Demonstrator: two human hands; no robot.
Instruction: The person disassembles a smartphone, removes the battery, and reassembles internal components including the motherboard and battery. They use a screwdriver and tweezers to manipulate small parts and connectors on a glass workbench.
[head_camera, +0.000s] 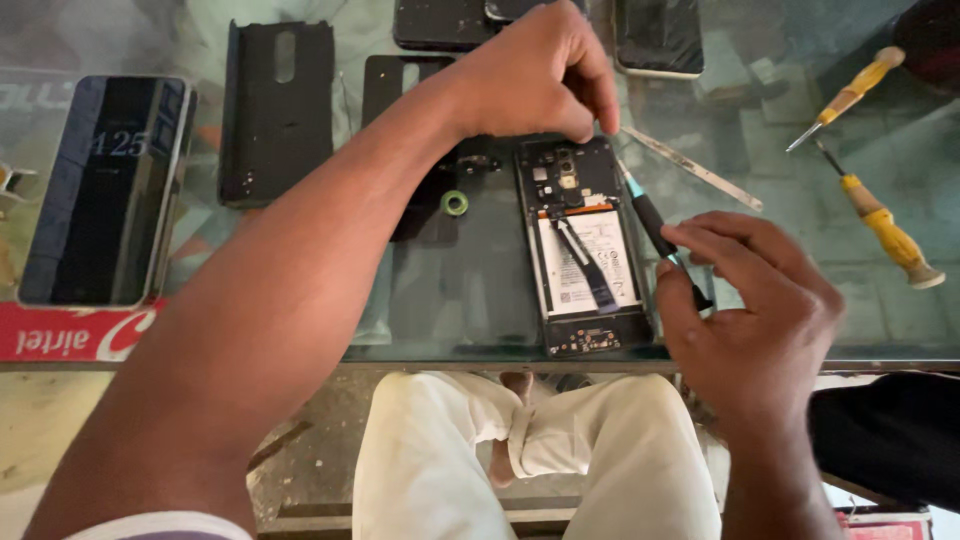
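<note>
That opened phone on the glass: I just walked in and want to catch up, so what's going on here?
A person is working on an opened phone lying back-off on a glass table, its battery and board exposed. The right hand holds a dark screwdriver angled toward the phone's upper right edge, while the left hand presses down at the phone's top corner. Two yellow screwdrivers, back covers and another phone lie around.

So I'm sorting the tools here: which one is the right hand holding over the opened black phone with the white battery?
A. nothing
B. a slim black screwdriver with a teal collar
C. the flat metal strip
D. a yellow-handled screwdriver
B: the right hand pinches the slim black screwdriver with a teal collar, its tip at the opened phone; both yellow-handled screwdrivers lie apart on the glass.
</note>
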